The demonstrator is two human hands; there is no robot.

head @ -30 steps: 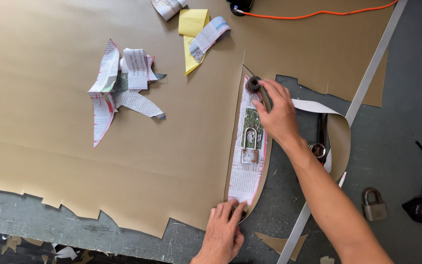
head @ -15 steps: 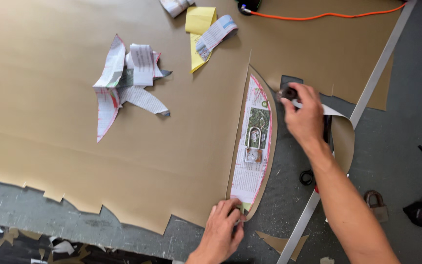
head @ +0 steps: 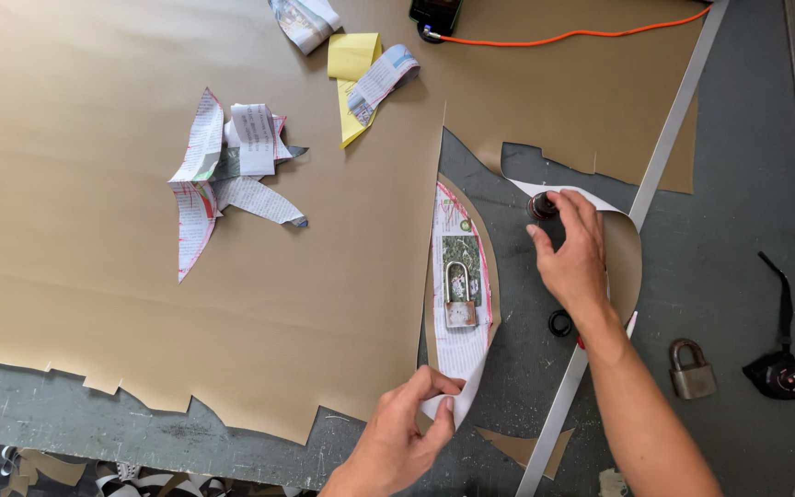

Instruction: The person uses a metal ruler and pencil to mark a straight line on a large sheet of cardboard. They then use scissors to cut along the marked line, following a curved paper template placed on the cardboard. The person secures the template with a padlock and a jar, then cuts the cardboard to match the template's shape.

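Leaf-shaped newsprint pattern (head: 460, 304) — padlock-weighted, left hand (head: 407, 433) pinching its tip, right hand (head: 570, 253) gripping a small dark knob (head: 541, 206)

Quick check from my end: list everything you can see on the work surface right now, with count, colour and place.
brown paper sheet: 1, tan, covers left and centre of the surface
curved paper pattern: 1, printed white with red edging, on a cut brown piece at centre
padlock on pattern: 1, rusty metal, middle of the pattern
second padlock: 1, dull metal, bare grey surface at right
printed paper scraps: one pile, white and red, upper left
yellow paper: 1, top centre
orange cable: 1, top edge
metal straightedge: 1, silver, diagonal at right
small dark round object: 1, under right fingers
black strapped device: 1, far right
left hand: pinches the pattern's lower tip
right hand: on the round object
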